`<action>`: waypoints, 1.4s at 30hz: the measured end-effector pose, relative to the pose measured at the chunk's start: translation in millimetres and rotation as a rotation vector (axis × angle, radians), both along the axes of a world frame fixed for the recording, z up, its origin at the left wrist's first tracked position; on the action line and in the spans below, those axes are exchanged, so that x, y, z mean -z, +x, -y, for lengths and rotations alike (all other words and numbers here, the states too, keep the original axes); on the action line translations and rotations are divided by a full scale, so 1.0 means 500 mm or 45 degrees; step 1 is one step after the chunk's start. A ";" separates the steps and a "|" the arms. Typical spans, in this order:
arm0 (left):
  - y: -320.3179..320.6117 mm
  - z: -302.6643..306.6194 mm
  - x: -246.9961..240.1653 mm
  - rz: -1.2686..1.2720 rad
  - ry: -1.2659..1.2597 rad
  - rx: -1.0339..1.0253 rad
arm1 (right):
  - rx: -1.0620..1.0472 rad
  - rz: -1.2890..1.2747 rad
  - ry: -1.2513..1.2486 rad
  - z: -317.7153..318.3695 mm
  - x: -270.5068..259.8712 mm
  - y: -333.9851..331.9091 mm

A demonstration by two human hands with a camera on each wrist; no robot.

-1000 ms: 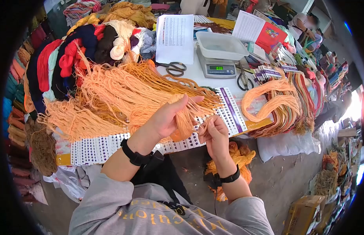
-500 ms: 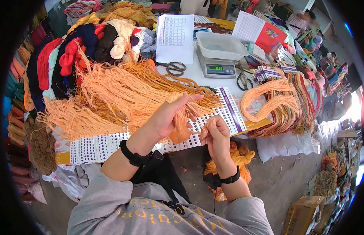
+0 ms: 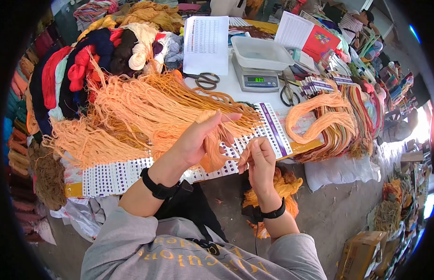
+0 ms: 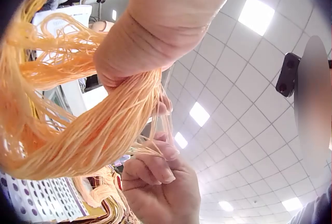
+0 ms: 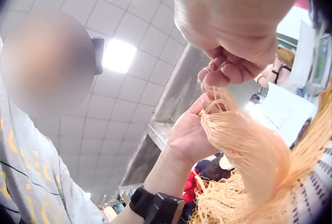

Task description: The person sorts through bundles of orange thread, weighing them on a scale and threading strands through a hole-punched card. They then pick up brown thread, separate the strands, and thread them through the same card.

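Note:
A hank of peach yarn (image 3: 211, 158) hangs from my left hand (image 3: 194, 142), held between the thumb and fingers. In the left wrist view the thick bundle (image 4: 98, 130) passes under the thumb and loops down to the left. To its right, my right hand (image 3: 261, 163) pinches a few thin strands between thumb and fingertips. These strands stretch from the hank to the right fingers, as the right wrist view of the hank (image 5: 254, 154) also shows. Below and left of the hands, a large spread of peach yarn (image 3: 133, 105) covers hole-punched white cards (image 3: 275, 128).
A digital scale (image 3: 258, 84) carrying a clear plastic tub (image 3: 263, 55) stands behind the hands. Black scissors (image 3: 207, 80) lie left of it, another pair (image 3: 289, 94) right. A looped peach skein (image 3: 298, 120) rests at the right. Orange yarn (image 3: 284, 189) sits below the table edge.
Part of the hank has shifted left over the left thumb, and its hanging part looks more spread. The right hand stays close beside it, still pinching strands. The scale reading flickers.

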State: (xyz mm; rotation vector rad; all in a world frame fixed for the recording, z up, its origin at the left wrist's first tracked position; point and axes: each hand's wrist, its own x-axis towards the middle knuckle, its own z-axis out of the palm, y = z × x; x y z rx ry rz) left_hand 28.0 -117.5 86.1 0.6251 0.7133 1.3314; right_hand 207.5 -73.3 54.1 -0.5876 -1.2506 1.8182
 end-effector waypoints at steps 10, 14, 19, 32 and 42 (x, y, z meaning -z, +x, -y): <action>0.003 -0.004 -0.006 0.128 0.002 -0.016 | 0.033 0.011 0.024 0.000 0.002 0.001; 0.008 -0.005 -0.017 0.147 -0.054 -0.009 | 0.026 0.006 -0.024 0.000 -0.004 0.004; 0.003 -0.006 -0.007 0.142 -0.042 0.032 | -0.004 0.036 -0.065 0.001 -0.004 0.007; 0.022 0.000 -0.027 0.134 -0.078 0.074 | 0.190 -0.403 -0.363 -0.045 -0.012 0.026; 0.045 0.000 -0.009 -0.059 0.072 0.183 | 0.091 0.078 0.134 0.005 -0.014 -0.030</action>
